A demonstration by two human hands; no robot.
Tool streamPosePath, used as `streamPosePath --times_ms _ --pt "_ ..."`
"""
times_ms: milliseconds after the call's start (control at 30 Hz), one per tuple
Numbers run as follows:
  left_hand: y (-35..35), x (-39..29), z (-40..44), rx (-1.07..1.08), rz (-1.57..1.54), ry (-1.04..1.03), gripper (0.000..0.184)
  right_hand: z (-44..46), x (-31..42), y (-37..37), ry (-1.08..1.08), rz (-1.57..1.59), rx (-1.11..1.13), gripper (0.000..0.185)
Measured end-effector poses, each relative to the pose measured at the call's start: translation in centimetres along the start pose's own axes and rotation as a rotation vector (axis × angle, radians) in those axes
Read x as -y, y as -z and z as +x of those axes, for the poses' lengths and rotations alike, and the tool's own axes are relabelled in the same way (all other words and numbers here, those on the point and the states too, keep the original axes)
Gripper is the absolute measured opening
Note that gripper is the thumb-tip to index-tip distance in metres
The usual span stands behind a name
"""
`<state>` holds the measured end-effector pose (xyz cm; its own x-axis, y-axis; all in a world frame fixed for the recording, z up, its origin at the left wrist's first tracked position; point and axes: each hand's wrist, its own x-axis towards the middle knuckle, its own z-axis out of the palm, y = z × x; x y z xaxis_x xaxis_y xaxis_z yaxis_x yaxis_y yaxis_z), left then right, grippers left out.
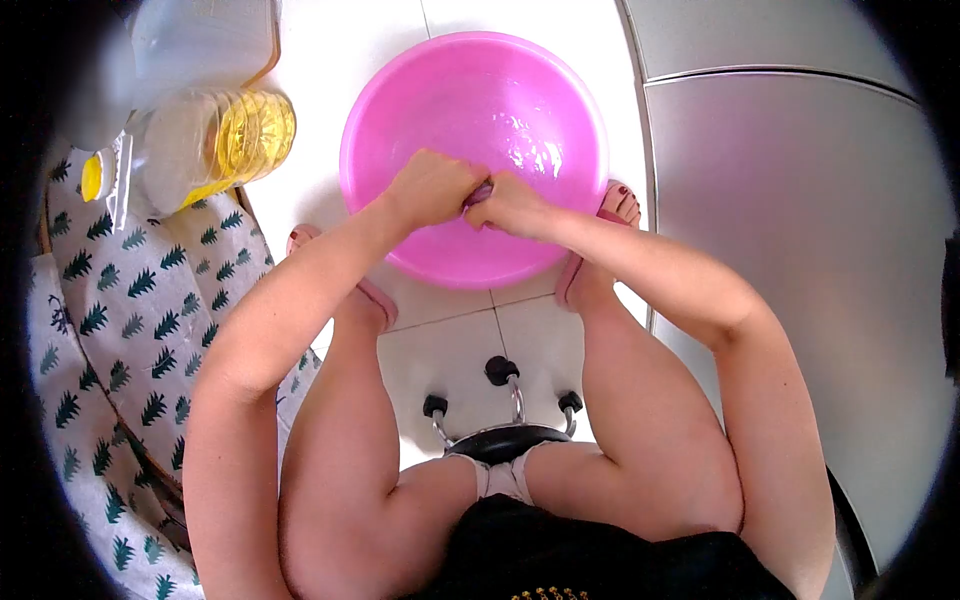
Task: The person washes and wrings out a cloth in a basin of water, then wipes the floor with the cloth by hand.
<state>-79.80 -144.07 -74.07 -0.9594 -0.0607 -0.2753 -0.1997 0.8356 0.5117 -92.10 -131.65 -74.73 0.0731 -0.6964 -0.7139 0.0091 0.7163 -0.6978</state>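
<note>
Over the pink basin (410,110), my two hands meet close together, both closed. My left hand (438,187) and my right hand (514,207) grip a small, bunched, purplish thing that looks like wet cloth (479,194). Only a short piece shows between the fists; the rest is hidden inside the fingers. Water with bright reflections lies in the bottom of the basin, below and beyond the hands.
An oil bottle (215,145) with a yellow cap lies tilted at the left, by a tree-patterned cloth (160,300). Silver cabinet doors (770,260) stand at the right. The basin is on white floor tiles (440,350) between my feet. A wheeled stool (505,437) is under me.
</note>
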Motion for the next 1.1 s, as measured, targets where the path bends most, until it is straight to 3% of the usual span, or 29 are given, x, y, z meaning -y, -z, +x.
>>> streamPosePath --times_ms 133,233,333,433,533,600,733,833,933,1033,1100 --pt "-0.1 0.1 0.0 -0.043 0.001 0.026 0.021 -0.3 0.9 0.3 -0.048 0.020 0.018 0.019" --pt "0.0 -0.7 -0.7 -0.085 -0.007 0.146 0.021 -0.2 0.7 0.5 0.212 -0.198 -0.005 0.026" --pt "-1.1 -0.2 -1.8 -0.198 -0.072 0.215 0.028 -0.7 -0.4 0.0 0.301 -0.173 -0.137 0.037" --pt "-0.8 -0.2 -2.9 0.016 -0.509 0.464 0.041 -2.0 0.4 1.4 0.102 0.114 -0.023 0.043" --pt "0.5 -0.9 -3.2 0.191 -0.908 0.649 0.058 -2.6 1.2 2.6 0.253 -0.058 -0.040 0.039" --pt "1.7 -1.2 -3.6 0.190 -1.076 0.614 0.055 -3.8 2.3 3.1 0.420 -0.169 -0.092 0.038" --pt "2.0 -1.1 -4.8 0.005 -1.564 0.599 0.049 -4.7 2.1 3.1 0.711 -0.316 -0.235 0.047" --pt "-1.1 0.2 -4.5 0.076 -1.149 0.537 0.046 -3.4 0.7 2.8 0.521 -0.503 -0.173 0.043" --pt "-2.2 0.0 -4.8 -0.066 -1.285 0.538 0.047 -3.7 1.6 2.2 0.228 -0.022 -0.270 0.043" --pt "-0.1 -1.4 -5.2 -0.237 -1.384 0.497 0.045 -4.2 3.7 2.8 0.004 0.204 -0.312 0.054" --pt "0.2 -1.6 -5.2 -0.328 -1.302 0.487 0.040 -3.5 2.8 3.7 0.082 0.268 -0.176 0.057"
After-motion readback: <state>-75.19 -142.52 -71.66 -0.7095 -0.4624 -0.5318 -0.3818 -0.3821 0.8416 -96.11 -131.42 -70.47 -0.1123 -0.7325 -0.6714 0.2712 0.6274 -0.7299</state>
